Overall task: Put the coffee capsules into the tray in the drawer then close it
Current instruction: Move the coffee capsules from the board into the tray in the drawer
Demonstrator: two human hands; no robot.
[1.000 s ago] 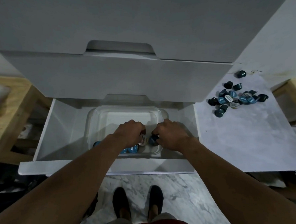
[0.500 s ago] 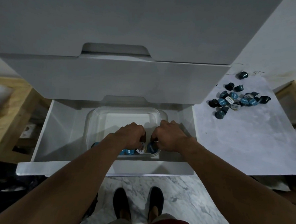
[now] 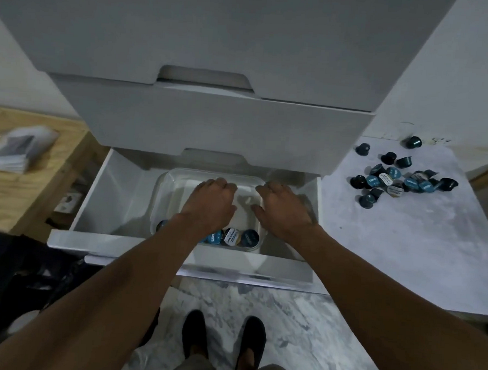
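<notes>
The white drawer [image 3: 101,194] is pulled out, and a clear plastic tray [image 3: 166,186] stands inside it. Along the tray's near wall sits a row of coffee capsules [image 3: 236,236] with blue and white lids. My left hand [image 3: 209,204] hovers over the tray's middle, fingers loosely curled and holding nothing. My right hand [image 3: 284,209] is over the tray's right rim, also relaxed and empty. A heap of dark and blue capsules [image 3: 398,180] lies on the marble counter at the right.
Two closed drawer fronts [image 3: 212,123] overhang the back of the open drawer. A wooden shelf with a stack of papers [image 3: 18,147] is at the left. My feet [image 3: 223,336] stand on the marble floor below the drawer front.
Both hands have let go of the capsules at the tray's near wall and lifted away toward the far side. Two more capsules now stand in the row.
</notes>
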